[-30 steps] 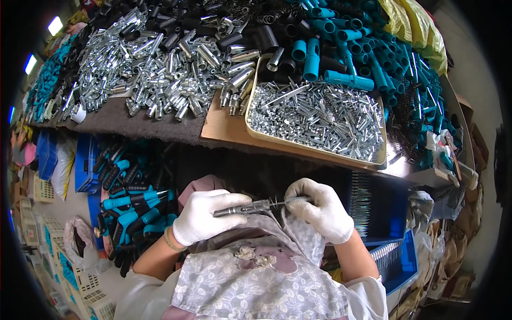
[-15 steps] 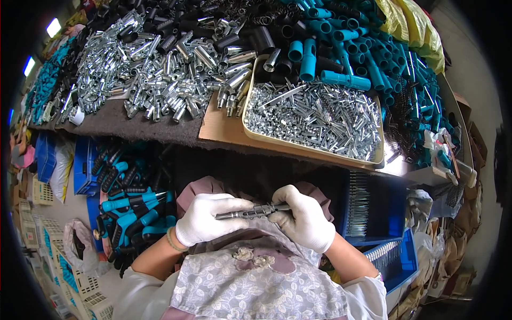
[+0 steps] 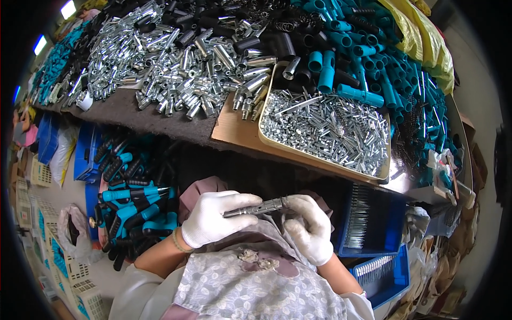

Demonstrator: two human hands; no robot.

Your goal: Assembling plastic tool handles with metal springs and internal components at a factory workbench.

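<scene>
A dark felt-topped workbench (image 3: 144, 120), heaped with silver metal sleeves (image 3: 176, 64) and teal handles (image 3: 373, 58), spreads beyond the gloved hands. The left hand (image 3: 213, 217) grips a slim metal shaft (image 3: 256, 208); the right hand (image 3: 312, 229) closes round its tip, just below a tray of pins (image 3: 325, 133).

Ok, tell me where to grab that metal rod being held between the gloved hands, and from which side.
Grip the metal rod on its bare middle stretch, coming from above. It lies nearly level, the left hand wrapped around its darker end and the right hand closed on the other, so only the middle is free.
</scene>
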